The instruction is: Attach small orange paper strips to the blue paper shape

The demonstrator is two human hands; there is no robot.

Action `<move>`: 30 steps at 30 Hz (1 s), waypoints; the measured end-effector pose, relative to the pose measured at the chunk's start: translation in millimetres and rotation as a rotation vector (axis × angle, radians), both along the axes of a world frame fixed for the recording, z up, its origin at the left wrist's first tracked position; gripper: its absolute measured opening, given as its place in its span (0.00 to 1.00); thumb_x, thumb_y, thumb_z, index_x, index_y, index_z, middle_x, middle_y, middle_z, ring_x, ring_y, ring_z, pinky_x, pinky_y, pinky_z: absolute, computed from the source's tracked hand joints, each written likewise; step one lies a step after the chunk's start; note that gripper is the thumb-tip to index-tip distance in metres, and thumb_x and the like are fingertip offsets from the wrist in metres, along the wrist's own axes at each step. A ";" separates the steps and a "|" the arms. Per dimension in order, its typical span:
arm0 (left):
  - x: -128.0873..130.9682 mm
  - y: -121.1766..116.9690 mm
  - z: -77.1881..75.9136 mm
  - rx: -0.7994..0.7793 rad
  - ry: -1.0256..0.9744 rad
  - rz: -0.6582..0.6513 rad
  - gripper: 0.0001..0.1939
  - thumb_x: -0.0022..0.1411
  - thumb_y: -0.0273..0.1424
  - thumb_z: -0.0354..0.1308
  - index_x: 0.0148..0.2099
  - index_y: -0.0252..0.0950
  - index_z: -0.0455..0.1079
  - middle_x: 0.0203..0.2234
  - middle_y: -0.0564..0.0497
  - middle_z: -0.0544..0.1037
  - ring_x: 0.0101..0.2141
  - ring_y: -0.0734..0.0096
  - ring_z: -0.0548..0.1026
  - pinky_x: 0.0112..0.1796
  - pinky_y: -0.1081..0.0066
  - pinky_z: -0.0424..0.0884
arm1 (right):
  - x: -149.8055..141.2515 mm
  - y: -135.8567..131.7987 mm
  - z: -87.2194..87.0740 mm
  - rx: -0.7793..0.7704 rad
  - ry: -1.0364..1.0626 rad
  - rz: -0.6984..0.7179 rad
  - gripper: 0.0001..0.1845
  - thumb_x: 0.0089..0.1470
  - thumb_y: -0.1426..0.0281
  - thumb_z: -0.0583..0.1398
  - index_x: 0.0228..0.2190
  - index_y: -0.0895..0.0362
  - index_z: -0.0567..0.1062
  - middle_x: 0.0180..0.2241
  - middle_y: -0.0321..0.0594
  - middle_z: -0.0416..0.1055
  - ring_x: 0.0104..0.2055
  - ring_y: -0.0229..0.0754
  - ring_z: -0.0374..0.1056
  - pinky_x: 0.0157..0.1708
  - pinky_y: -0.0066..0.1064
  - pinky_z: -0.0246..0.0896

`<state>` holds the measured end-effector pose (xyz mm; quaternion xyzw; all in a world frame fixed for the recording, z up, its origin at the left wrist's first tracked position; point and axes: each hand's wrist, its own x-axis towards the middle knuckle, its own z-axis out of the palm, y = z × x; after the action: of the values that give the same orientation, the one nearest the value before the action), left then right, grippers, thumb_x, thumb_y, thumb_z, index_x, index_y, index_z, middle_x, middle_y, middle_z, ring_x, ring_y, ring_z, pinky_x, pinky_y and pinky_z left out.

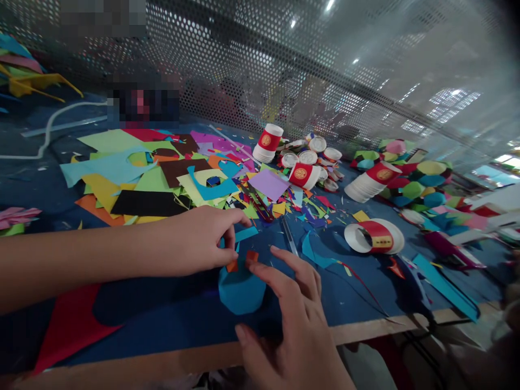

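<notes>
A blue paper disc [242, 292] with cut, slightly angular edges lies on the dark blue table in front of me. Two small orange paper pieces sit at its far edge. My left hand [211, 238] reaches in from the left, thumb and fingers pinched together at the left orange piece [232, 266]. The exact contact under the fingertips is partly hidden. Palm down on the right, my right hand [298, 309] has its fingers spread, and its index fingertip touches the right orange piece [252, 256]. A blue paper strip [246, 233] lies just beyond my left fingers.
Coloured paper scraps [162, 173] cover the table's far left. Red-and-white paper cups [304, 175] and several small containers [317, 144] stand behind. A cutter-like tool [290, 237] lies past my right hand. Red paper [77, 322] is near the wooden table edge [195, 358].
</notes>
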<state>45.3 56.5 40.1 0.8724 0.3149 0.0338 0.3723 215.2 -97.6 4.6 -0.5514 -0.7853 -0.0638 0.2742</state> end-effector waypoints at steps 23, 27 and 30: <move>-4.1 1.7 -1.1 -0.023 -0.019 0.029 0.25 0.56 0.32 0.58 0.58 0.42 0.67 0.30 0.58 0.78 0.27 0.71 0.71 0.29 0.72 0.65 | -3.9 4.5 3.7 -0.016 -0.114 0.140 0.22 0.53 0.71 0.58 0.50 0.56 0.68 0.52 0.36 0.77 0.62 0.55 0.55 0.60 0.45 0.49; -4.4 2.3 -0.4 -0.045 0.008 0.055 0.27 0.55 0.32 0.60 0.58 0.42 0.67 0.30 0.58 0.78 0.25 0.71 0.70 0.27 0.73 0.64 | -0.8 3.7 -0.8 0.045 -0.105 0.146 0.19 0.55 0.68 0.59 0.49 0.57 0.70 0.53 0.40 0.77 0.62 0.56 0.58 0.58 0.47 0.55; -3.7 1.9 1.6 -0.087 0.022 0.068 0.28 0.54 0.34 0.61 0.59 0.41 0.67 0.30 0.57 0.78 0.25 0.71 0.69 0.27 0.73 0.64 | 1.7 1.0 -5.1 0.151 -0.118 0.158 0.17 0.57 0.67 0.61 0.48 0.58 0.73 0.49 0.44 0.78 0.57 0.53 0.64 0.56 0.43 0.61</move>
<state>41.6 58.4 41.7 0.8445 0.3497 0.0232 0.4050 216.8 -96.5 -0.5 -0.4609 -0.8341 -0.1333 0.2723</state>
